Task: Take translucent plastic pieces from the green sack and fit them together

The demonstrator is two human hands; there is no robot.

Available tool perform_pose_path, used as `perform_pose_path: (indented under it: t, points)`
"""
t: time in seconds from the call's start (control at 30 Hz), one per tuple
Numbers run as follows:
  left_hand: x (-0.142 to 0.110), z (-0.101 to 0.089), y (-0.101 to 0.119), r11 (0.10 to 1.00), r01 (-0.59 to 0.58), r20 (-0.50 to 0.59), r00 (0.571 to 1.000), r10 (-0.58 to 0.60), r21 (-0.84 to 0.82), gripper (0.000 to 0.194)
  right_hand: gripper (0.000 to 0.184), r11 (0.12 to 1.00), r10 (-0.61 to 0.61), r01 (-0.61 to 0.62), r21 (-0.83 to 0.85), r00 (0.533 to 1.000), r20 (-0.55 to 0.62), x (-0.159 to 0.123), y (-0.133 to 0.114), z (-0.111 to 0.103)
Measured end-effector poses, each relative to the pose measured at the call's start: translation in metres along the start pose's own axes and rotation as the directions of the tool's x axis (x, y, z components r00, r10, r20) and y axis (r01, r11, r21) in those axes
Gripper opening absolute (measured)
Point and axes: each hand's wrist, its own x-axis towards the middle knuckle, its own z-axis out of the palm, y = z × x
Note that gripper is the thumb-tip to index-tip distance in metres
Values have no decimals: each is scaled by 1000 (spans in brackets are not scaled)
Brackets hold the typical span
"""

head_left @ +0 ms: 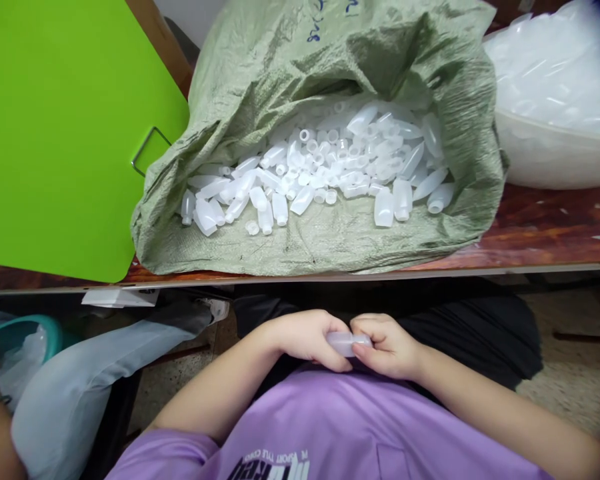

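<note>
Holding bottle [340,345] | left grip [311,339] wrapped around one end | right grip [389,344] pinching the other

A translucent, whitish bottle [344,344] is held sideways between fingers [365,353], its ends partly covered.

One translucent plastic bottle [341,344] is shared by two hands, the left grip [305,339] and the right grip [393,347]. Beyond the grip: one table [555,230], one woven sack [300,250] and dozens of heaped bottles [384,208], too overlapped to count. Ahead-right, one tub [555,160]; ahead-left, one green board [70,147]; far left, one teal bucket [55,335].
</note>
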Motion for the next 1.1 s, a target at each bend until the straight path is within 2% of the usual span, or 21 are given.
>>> perform_pose_path:
  t: [0.1,0.17,0.23,0.3,0.4,0.47,0.57,0.67,0.73,0.8,0.83,0.87,0.9,0.93,0.97,1.0,1.03,1.07,1.1]
  points:
    - [3,6,-5,995,28,-90,996,-19,93,15,43,980,122,-125,155,992,29,-7,12,14]
    - [9,7,-12,989,68,-109,993,-54,131,17,46,968,210,-209,137,978,8,-12,19,19]
    - [19,3,-23,980,121,-181,979,-92,159,26,40,951,307,-306,42,951,-28,-15,25,20]
    - [28,-3,-34,971,163,-289,951,-107,176,37,32,905,411,-418,-83,907,-95,-18,31,16]
    - [40,-9,-47,977,144,-385,920,-74,158,50,45,787,538,-582,-206,810,-234,-21,40,3]
    - [43,-11,-51,985,98,-421,907,-29,143,61,45,723,578,-637,-269,770,-271,-23,43,-7]
    - [39,-11,-51,985,46,-478,877,41,169,68,37,703,564,-604,-376,795,-222,-21,37,-18]
    - [17,-14,-42,960,30,-449,887,103,278,59,28,777,489,-478,-410,868,-84,-11,18,-24]
    - [-9,-19,-32,926,-1,-353,924,145,378,49,24,851,396,-355,-386,918,30,0,1,-27]
    - [-39,-27,-19,895,-90,-220,954,204,438,36,21,909,255,-208,-361,963,88,17,-17,-30]
    - [-54,-33,-12,884,-118,-204,951,231,452,31,19,921,179,-138,-364,980,82,28,-25,-30]
    - [-68,-41,-7,878,-125,-250,932,264,461,29,18,919,106,-77,-387,993,54,40,-33,-31]
    - [-79,-51,-2,870,-95,-381,872,307,485,29,18,902,47,-34,-430,999,18,54,-39,-30]
    - [-87,-62,1,848,-28,-546,754,365,529,29,19,872,-2,-7,-489,1000,-18,70,-45,-28]
    - [-93,-74,3,816,91,-689,594,416,571,30,19,831,-32,5,-557,999,-38,87,-50,-26]
    - [-97,-87,4,768,231,-772,424,472,597,30,21,782,-55,19,-623,998,-39,104,-53,-22]
    - [-98,-99,3,712,356,-796,307,523,605,32,22,728,-73,18,-686,996,-51,123,-55,-17]
    - [-99,-112,2,661,443,-791,250,558,606,34,22,676,-75,16,-737,996,-47,141,-55,-11]
    - [-98,-123,0,621,495,-781,225,583,607,36,22,628,-86,-3,-778,994,-74,158,-54,-4]
